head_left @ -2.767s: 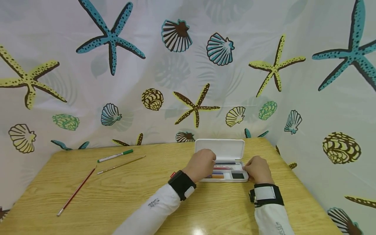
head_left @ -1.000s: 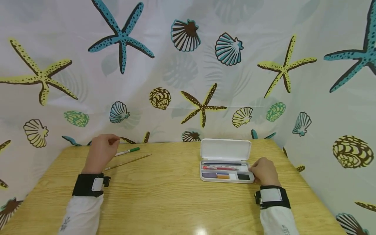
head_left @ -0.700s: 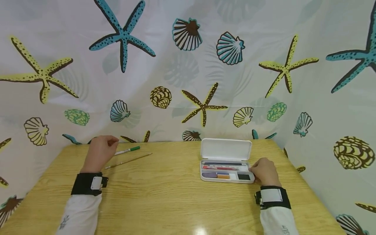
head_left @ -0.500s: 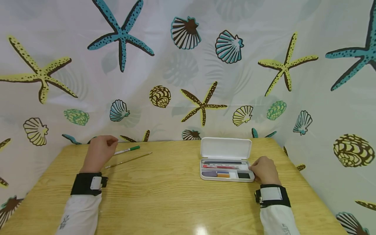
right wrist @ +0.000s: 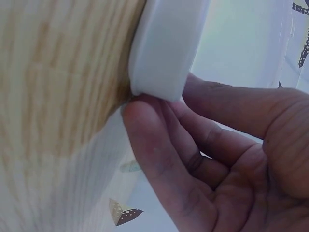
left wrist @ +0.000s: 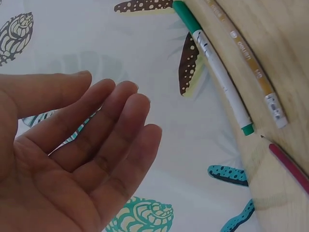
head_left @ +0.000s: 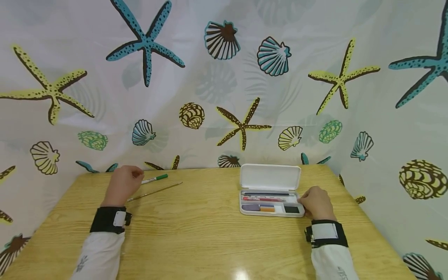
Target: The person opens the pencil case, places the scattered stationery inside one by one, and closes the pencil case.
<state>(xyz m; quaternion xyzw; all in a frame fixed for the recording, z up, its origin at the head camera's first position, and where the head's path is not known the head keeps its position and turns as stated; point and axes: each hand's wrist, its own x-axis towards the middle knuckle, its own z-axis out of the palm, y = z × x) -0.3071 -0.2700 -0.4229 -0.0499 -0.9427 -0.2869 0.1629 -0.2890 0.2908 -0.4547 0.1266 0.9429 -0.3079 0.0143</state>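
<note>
head view shows a wooden surface (head_left: 196, 229) ringed by a curtain (head_left: 224, 77) printed with starfish and shells. the left hand (head_left: 121, 184) hovers at the far left of it, and its grip is loose: the left wrist view shows the palm turned up and the fingers (left wrist: 104, 118) nearly straight, holding nothing. just beyond those fingers lies a white pen with a green cap (head_left: 154, 179), and beside it, almost parallel, a thin tan brush (head_left: 154, 191). the left wrist view also catches the tip of a red pencil (left wrist: 289, 165) near the pen's end, though the hand hides it from the head camera. the three lie apart from one another, so each could be lifted singly without disturbing the others.

well apart on the right stands a white pencil case (head_left: 270, 194), its lid tipped back toward the curtain so the tray is open to reach. inside lie a dark pen and a red one along the back, with purple, orange and black blocks in front. the right hand (head_left: 316, 203) rests against the case's near right corner; the right wrist view shows the fingertips (right wrist: 145, 116) and thumb curled about that rounded white corner, a narrow grip on the case, seemingly to steady it where it sits. both wrists wear black bands over white sleeves.
</note>
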